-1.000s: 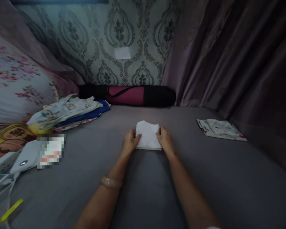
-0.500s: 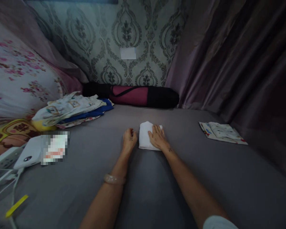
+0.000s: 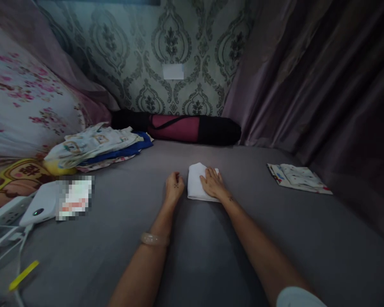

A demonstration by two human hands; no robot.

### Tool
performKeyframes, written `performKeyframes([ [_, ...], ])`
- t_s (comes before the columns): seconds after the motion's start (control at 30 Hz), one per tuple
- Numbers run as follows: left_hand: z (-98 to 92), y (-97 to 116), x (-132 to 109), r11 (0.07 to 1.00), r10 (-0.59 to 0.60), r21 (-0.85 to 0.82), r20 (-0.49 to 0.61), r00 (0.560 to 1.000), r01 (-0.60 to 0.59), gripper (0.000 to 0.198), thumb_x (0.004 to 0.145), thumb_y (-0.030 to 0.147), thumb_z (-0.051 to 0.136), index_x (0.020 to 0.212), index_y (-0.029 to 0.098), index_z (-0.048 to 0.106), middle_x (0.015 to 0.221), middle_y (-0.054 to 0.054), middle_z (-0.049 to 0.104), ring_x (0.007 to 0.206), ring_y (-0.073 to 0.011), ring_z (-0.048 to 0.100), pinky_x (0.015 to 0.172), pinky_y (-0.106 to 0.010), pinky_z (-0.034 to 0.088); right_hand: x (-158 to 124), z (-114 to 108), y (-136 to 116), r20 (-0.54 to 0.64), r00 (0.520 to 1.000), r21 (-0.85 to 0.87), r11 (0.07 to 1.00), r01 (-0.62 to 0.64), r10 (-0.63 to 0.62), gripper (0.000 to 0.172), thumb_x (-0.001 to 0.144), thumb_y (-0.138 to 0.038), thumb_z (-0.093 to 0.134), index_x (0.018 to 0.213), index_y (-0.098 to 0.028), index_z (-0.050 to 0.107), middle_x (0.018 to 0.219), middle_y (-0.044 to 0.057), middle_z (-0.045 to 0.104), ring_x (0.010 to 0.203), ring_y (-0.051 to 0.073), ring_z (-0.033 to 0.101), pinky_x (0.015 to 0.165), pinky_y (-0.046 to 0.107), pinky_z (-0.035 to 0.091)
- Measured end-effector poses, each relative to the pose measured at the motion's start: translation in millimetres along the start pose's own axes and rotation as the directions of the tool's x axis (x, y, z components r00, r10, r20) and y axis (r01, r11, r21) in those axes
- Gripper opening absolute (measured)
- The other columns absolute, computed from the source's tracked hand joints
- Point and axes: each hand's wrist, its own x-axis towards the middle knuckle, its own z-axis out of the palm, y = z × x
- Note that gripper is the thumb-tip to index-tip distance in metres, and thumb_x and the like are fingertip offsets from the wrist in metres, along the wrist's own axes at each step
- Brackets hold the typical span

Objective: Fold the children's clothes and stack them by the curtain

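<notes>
A folded white cloth (image 3: 197, 183) lies on the grey bed sheet (image 3: 208, 247) in front of me. My right hand (image 3: 213, 184) rests flat on its right part, fingers stretched out. Just left of the cloth, apart from it, my left hand (image 3: 174, 186) stands on its side on the sheet. Its fingers are curled in, and nothing shows in them.
Off to the right is a stack of folded printed clothes (image 3: 301, 177). Loose clothes (image 3: 99, 147) are piled at the left, near a white power bank (image 3: 40, 204), a power strip (image 3: 11, 211) and cables. A black and maroon bag (image 3: 179, 128) lies along the wall.
Almost nothing differs. The whole view has shifted very slightly, while both hands and the white cloth keep their places relative to each other.
</notes>
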Motion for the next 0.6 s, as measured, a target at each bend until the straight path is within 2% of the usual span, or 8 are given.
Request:
performKeyframes([
  [0.1,-1.7,2.2,0.3,1.0,-0.01,-0.017,-0.004,1.0,0.01,0.027,0.085,0.017,0.045,0.107,0.017,0.061,0.102,-0.012,0.066,0.105,-0.0232,0.06,0.094,-0.037,0.043,-0.8,-11.8,-14.7,-0.102,0.994,-0.044,0.998,0.041,-0.045,0.058,0.098,-0.036,0.029,0.145,-0.004,0.034,0.154,0.019,0.027,0.143,0.029,0.018,0.116,0.048,0.006],
  [0.2,-4.6,4.6,0.3,1.0,-0.013,-0.028,-0.009,1.0,0.012,0.028,0.085,0.015,0.043,0.107,0.017,0.06,0.104,-0.013,0.066,0.106,-0.0233,0.06,0.095,-0.037,0.043,-4.4,-13.3,-36.6,-0.205,0.965,-0.064,0.986,0.151,-0.161,0.056,0.098,-0.035,0.027,0.145,-0.006,0.036,0.154,0.016,0.029,0.144,0.026,0.018,0.116,0.045,0.003],
  [0.3,-7.5,6.4,-0.3,0.999,-0.019,-0.049,-0.01,1.0,0.018,0.029,0.085,0.012,0.041,0.107,0.017,0.059,0.104,-0.013,0.067,0.104,-0.0224,0.061,0.094,-0.036,0.044,-8.7,1.0,-53.4,-0.157,0.959,-0.051,0.972,0.23,-0.235,0.057,0.098,-0.035,0.029,0.144,-0.004,0.037,0.153,0.016,0.031,0.144,0.026,0.019,0.116,0.044,0.004],
  [0.43,-9.3,8.3,-1.4,0.997,-0.034,-0.073,-0.015,0.999,0.033,0.032,0.083,0.008,0.039,0.107,0.016,0.059,0.103,-0.012,0.067,0.102,-0.0212,0.062,0.094,-0.035,0.044,-10.7,24.4,-58.8,-0.078,0.975,-0.036,0.978,0.207,-0.21,0.058,0.096,-0.035,0.031,0.144,-0.003,0.037,0.152,0.018,0.032,0.143,0.027,0.023,0.116,0.043,0.009],
  [0.6,-9.6,10.0,-1.0,0.996,-0.052,-0.072,0.028,0.998,0.054,0.03,0.084,0.009,0.039,0.107,0.014,0.058,0.105,-0.015,0.066,0.103,-0.0223,0.06,0.095,-0.035,0.043,-10.7,29.5,-56.7,-0.078,0.975,-0.027,0.978,0.208,-0.209,0.059,0.096,-0.034,0.032,0.145,-0.002,0.036,0.152,0.018,0.031,0.143,0.027,0.023,0.116,0.043,0.01],
])
